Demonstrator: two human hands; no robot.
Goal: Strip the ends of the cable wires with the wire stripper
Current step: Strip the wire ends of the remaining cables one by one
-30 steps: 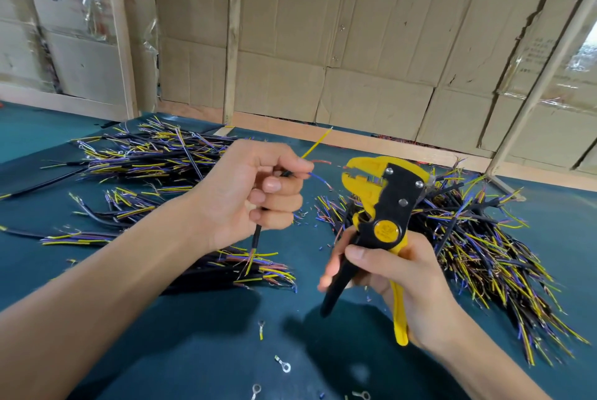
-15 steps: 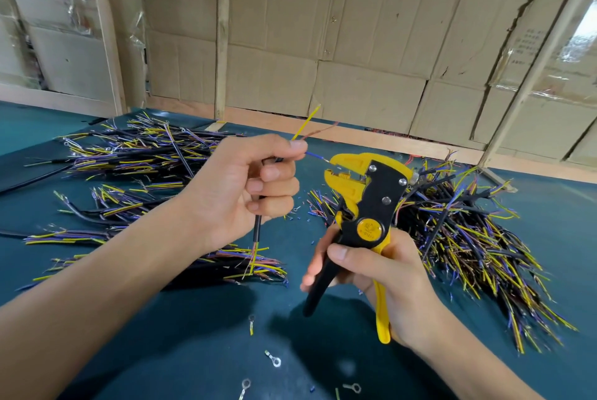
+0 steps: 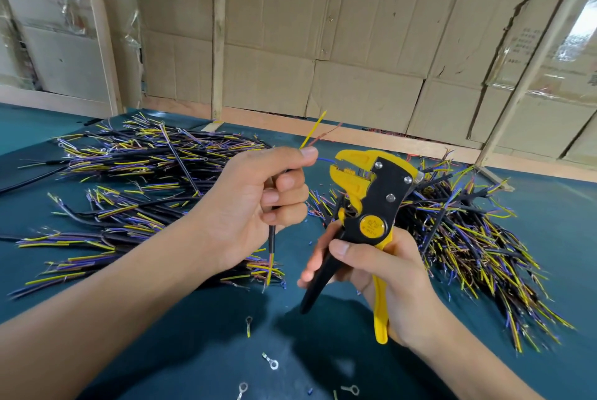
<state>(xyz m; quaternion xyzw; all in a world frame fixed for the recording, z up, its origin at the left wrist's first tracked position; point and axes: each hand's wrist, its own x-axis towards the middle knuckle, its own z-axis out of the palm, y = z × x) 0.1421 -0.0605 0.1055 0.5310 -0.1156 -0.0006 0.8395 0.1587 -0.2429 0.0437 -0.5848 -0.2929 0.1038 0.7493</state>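
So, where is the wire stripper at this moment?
In the head view, the wire stripper is right of centre, held by the right hand, its jaws beside the left hand.

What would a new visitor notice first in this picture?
The yellow and black wire stripper, gripped upright by the right hand at centre. Beside it, the left hand holds a black cable, its blue wire pointing at the stripper's head. Big heaps of cables lie on the green table.

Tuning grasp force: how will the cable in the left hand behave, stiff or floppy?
Probably semi-stiff: the cable hangs straight below the left hand. Its thin yellow wire stands up unsupported, yet likely bends easily. Looks light.
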